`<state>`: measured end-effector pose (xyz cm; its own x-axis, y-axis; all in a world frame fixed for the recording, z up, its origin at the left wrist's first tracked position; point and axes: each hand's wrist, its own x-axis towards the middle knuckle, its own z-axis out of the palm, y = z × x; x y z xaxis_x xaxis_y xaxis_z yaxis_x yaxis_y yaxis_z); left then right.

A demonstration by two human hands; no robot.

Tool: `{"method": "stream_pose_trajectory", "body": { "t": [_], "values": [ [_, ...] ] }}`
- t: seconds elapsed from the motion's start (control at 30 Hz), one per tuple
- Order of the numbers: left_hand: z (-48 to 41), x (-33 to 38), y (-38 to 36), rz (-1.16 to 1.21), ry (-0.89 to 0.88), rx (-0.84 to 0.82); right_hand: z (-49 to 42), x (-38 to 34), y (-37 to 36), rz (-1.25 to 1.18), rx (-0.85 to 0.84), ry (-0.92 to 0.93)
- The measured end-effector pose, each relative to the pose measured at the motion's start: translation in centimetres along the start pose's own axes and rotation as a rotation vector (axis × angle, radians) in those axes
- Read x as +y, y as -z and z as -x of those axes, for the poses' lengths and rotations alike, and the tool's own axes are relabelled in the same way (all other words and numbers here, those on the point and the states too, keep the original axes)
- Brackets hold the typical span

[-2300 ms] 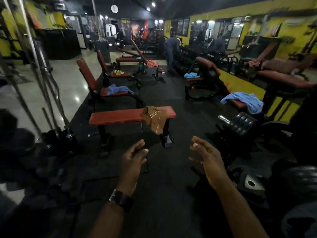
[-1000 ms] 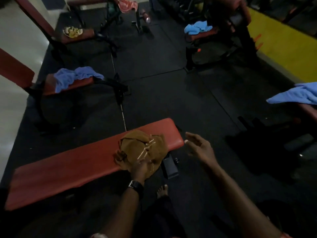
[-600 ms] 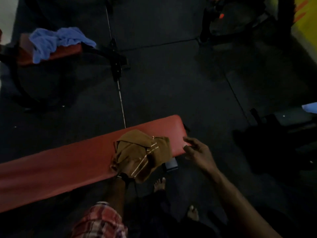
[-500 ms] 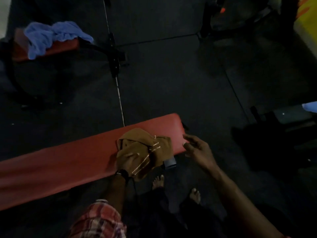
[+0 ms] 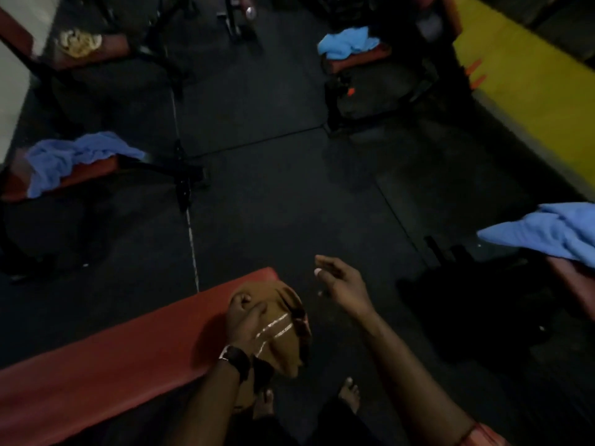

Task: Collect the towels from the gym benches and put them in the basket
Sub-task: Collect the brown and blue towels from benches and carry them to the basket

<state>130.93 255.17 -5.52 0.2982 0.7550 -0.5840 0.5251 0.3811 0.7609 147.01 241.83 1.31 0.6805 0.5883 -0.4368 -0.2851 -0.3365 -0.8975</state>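
A brown towel with pale stripes hangs off the end of the red flat bench right in front of me. My left hand is closed on the towel's top and lifts it from the pad. To its right, my right hand hovers empty with fingers apart. A blue towel lies on a bench at the left, another blue towel on a far bench, a third blue towel at the right edge, and a yellowish towel at the far left. No basket is in view.
Black rubber floor spreads between the benches. Black bench frames and feet stand on the left and at the back. A yellow wall base runs along the right. My bare feet show below the bench end.
I walked up to the flat bench and my left hand took hold of the brown towel. The towel is now bunched and raised off the pad; my view tilted up again.
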Motion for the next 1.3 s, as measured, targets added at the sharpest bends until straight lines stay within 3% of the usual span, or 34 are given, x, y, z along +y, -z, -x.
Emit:
{"method": "stream_pose_trajectory", "body": {
  "t": [0.17,0.27,0.4,0.5,0.7,0.93,1.13,1.2,1.3],
  "values": [
    [2.1,5.7,-8.2,-0.037,-0.144,-0.089,-0.9,-1.5,8.0,-0.123,0.068,0.028],
    [3.1,9.0,-12.6,0.079,-0.195,-0.109,-1.2,-1.9,11.6,-0.17,0.116,0.04],
    [4.2,13.4,-18.2,0.254,0.001,-0.209,-2.1,-2.2,16.3,-0.221,0.243,0.031],
    [4.7,16.7,-23.6,0.255,0.111,-0.405,-3.0,-2.6,21.1,-0.273,0.379,0.023],
    [3.9,22.1,-34.9,0.214,0.096,-0.626,-6.3,-4.3,30.1,-0.303,0.575,0.025],
    [2.3,28.2,-46.2,0.079,-0.037,-0.767,-10.1,-6.4,40.2,-0.317,0.825,0.012],
    [1.1,30.0,-52.3,-0.052,-0.262,-0.733,-11.3,-3.4,49.4,-0.296,1.141,-0.144],
    [0.7,30.5,-55.0,-0.124,-0.287,-0.745,-12.1,-2.0,52.8,-0.227,1.252,-0.293],
    [0.5,31.2,-58.0,-0.192,-0.322,-0.73,-14.1,0.0,56.0,-0.029,1.17,-0.573]
  ]
}}
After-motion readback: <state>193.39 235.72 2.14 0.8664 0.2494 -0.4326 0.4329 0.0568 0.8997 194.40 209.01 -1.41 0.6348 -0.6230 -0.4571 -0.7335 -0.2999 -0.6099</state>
